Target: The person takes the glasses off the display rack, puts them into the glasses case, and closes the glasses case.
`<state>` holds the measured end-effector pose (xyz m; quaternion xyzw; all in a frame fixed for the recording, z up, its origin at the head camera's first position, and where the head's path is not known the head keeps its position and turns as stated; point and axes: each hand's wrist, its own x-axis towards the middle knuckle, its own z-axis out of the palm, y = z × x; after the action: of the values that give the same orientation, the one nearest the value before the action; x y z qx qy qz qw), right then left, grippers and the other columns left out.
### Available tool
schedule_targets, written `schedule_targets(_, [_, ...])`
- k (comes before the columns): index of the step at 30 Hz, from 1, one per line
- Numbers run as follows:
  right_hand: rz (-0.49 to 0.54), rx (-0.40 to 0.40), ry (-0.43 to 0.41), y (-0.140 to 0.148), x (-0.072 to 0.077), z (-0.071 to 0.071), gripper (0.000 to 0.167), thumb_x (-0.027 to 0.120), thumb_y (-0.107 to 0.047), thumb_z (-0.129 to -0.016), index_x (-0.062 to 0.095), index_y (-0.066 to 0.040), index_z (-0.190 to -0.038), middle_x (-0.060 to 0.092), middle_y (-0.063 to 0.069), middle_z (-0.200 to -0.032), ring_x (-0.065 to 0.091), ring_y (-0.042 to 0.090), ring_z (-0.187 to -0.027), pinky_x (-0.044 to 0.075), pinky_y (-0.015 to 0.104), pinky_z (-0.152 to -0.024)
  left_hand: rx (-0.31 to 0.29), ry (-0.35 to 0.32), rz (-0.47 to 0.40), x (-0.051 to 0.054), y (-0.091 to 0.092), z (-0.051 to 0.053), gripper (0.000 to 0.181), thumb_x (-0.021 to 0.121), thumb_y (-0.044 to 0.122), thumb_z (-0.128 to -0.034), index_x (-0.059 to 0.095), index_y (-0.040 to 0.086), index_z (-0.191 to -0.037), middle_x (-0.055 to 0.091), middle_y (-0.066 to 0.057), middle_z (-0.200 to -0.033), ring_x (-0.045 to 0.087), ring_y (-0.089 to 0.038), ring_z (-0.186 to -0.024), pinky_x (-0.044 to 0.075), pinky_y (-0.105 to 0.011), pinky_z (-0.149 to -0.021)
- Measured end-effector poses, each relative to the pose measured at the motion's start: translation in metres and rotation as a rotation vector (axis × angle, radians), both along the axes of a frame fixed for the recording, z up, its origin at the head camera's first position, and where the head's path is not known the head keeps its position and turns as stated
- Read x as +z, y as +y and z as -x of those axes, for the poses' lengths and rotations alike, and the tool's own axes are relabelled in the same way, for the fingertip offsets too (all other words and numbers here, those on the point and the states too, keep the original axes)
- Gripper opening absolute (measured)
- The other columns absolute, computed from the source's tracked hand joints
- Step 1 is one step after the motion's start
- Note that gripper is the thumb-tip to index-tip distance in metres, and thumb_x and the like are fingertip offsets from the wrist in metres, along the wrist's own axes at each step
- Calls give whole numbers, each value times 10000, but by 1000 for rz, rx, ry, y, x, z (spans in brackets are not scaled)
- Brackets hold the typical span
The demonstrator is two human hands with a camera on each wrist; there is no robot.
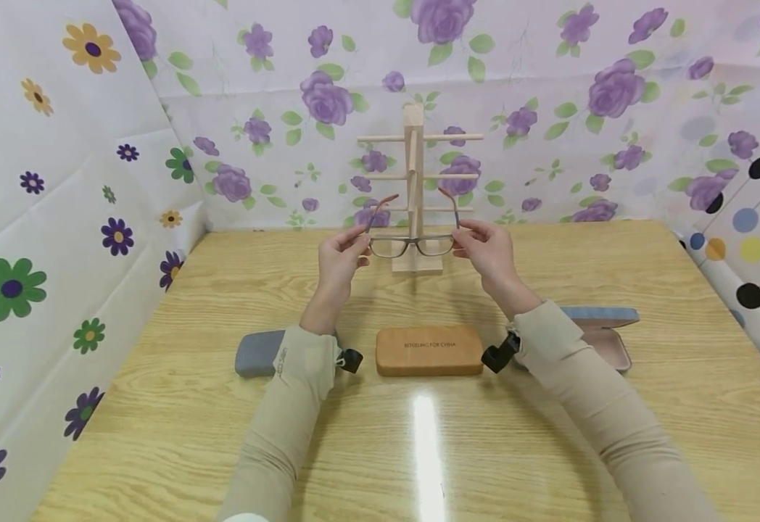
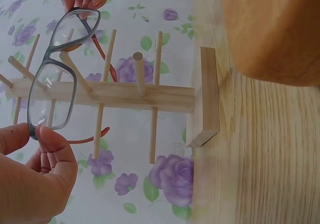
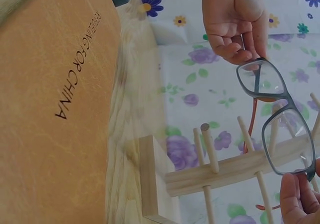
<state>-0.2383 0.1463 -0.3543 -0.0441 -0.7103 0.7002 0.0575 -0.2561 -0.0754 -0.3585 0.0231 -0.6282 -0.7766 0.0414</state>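
A pair of eyeglasses with a dark frame and orange-brown temple tips is held up in front of a wooden display stand. My left hand pinches the frame at its left hinge between thumb and fingers. At the opposite hinge, my right hand pinches it the same way. Both temples are unfolded and point toward the stand. In the left wrist view, the glasses appear apart from the bare pegs, though whether a temple touches one is hard to tell.
An orange-brown glasses case with printed lettering lies closed below the stand. To its left is a blue-grey case, partly behind the left sleeve. An open blue case with a pale lining sits at right, partly covered by the right sleeve. Flowered cloth hangs behind.
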Motion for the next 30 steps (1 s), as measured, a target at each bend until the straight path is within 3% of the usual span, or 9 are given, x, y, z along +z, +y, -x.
schedule_targets(7, [14,-3,12,1,5,-6,364,578,-83,-892,531,37,-1232,627,93,-893,608,92,-706,521,246,-700,1,4,-9,3,0,-3,257,583,-39,-857,598,-84,-1110,608,-13,-760,541,-68,-572,456,-161,-493])
schedule_targets(15, [38,-14,10,1,8,-12,358,591,-69,-882,541,38,-1220,630,165,-941,614,112,-713,522,236,-672,-22,38,-7,5,-1,-9,266,570,-47,-862,583,-99,-1122,597,15,-739,540,-65,-577,456,-163,-495])
schedule_targets(24, [70,-7,35,1,13,-20,362,595,-54,-875,537,54,-1216,644,93,-863,621,124,-708,521,221,-650,-41,69,-32,9,-5,-14,272,568,-60,-856,577,-103,-1125,604,-30,-765,543,-73,-587,461,-173,-508])
schedule_targets(30, [51,13,53,2,14,-25,371,594,-73,-880,533,43,-1228,628,168,-940,622,135,-731,524,238,-671,-56,91,-38,11,-6,-19,278,569,-64,-854,565,-120,-1126,599,7,-724,543,-79,-581,460,-172,-504])
